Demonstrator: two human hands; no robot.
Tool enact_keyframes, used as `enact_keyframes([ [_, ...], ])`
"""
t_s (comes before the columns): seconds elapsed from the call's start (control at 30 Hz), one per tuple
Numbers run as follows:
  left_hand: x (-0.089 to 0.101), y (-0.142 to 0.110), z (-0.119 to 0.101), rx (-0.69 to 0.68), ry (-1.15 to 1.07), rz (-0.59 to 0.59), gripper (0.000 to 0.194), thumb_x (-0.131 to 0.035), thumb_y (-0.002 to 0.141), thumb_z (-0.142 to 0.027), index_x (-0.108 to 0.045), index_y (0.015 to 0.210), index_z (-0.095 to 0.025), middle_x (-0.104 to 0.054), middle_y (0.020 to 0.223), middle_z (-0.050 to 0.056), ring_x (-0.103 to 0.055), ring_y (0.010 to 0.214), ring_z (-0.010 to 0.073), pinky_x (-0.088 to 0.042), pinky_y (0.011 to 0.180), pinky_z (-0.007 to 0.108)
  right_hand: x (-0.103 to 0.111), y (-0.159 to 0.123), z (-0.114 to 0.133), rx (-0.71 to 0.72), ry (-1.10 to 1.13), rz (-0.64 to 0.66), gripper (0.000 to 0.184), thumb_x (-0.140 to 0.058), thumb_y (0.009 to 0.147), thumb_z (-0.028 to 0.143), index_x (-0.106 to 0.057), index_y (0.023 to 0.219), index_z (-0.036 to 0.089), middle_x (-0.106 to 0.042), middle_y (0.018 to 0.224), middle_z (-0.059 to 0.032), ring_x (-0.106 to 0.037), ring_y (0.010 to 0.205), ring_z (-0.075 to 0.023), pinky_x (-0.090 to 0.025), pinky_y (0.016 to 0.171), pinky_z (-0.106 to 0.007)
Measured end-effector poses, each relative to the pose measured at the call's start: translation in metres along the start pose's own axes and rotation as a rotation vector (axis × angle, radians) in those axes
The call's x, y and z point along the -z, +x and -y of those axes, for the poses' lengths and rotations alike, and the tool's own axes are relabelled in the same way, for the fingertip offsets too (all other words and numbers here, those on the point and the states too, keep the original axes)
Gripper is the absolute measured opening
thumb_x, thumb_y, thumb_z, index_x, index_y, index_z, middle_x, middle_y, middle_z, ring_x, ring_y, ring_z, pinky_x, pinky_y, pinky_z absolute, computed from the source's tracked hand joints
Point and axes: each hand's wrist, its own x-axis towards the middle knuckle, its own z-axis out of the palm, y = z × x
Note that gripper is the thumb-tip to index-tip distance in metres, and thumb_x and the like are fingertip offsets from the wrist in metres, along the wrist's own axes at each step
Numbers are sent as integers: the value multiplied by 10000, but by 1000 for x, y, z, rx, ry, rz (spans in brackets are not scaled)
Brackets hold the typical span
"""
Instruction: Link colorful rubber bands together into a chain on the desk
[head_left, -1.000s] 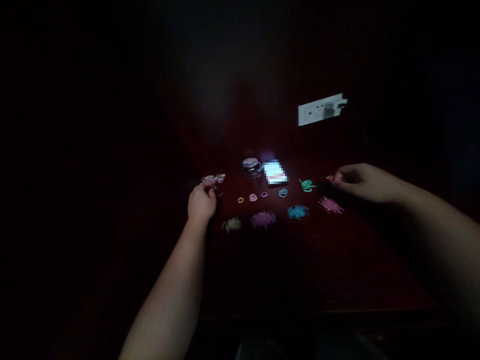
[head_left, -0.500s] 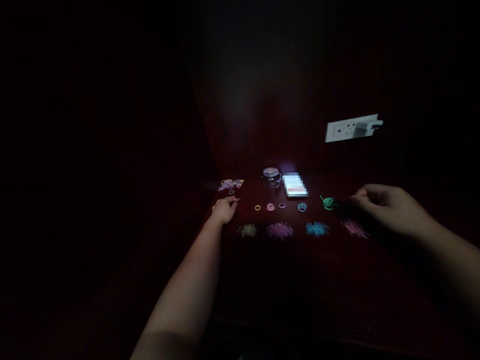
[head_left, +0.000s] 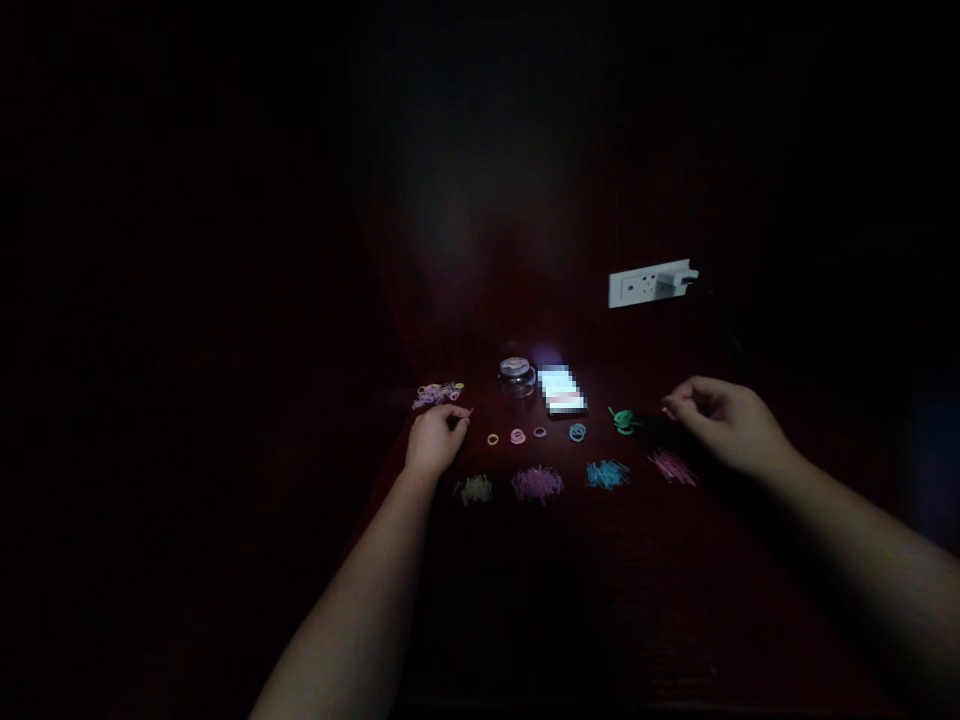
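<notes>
My left hand (head_left: 437, 438) rests on the dark table at the front of a mixed pile of small coloured hair ties (head_left: 435, 396). Its index finger points right, with the thumb a little apart; I see nothing held. Over at the right, my right hand (head_left: 720, 415) is raised, thumb and fingertips pinched together. Whatever they may hold is too small to make out. Left of it lies a bunch of green hair ties (head_left: 624, 422). A row between the hands has a yellow tie (head_left: 493, 439), pink ties (head_left: 517, 437), a purple tie (head_left: 540, 432) and blue ties (head_left: 577, 432).
Nearer me lie piles of thin bands: yellowish (head_left: 475, 489), purple (head_left: 538, 484), blue (head_left: 607, 474) and pink (head_left: 673, 467). Behind stand a lidded clear jar (head_left: 517, 378) and a lit phone (head_left: 562, 390). A socket panel (head_left: 637, 286) with a plug is on the wall.
The view has shifted, so the table things appear further left and lower. My left hand has moved forward, covering the loose tie before the mixed pile. My right hand stays pinched.
</notes>
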Motion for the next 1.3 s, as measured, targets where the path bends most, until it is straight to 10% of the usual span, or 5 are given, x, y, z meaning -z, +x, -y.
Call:
enact_keyframes([
  [0.53, 5, -42, -84, -439, -263, -70, 54, -638, 841, -195, -651, 870, -239, -727, 872, -7, -678, 826, 162, -531, 769, 286, -76, -30, 95, 349, -43, 261, 178, -530, 891, 282, -565, 1058, 231, -655, 824, -30, -606, 725, -195, -449, 674, -316],
  [1.3, -3, -48, -90, -507, -358, 2, 88, -679, 808, -205, -628, 879, -207, -707, 853, 11, -661, 802, 145, -532, 747, 261, -90, -34, 76, 502, 80, 246, 58, -526, 848, 159, -562, 818, 193, -584, 773, -30, -553, 721, -175, -418, 676, -288],
])
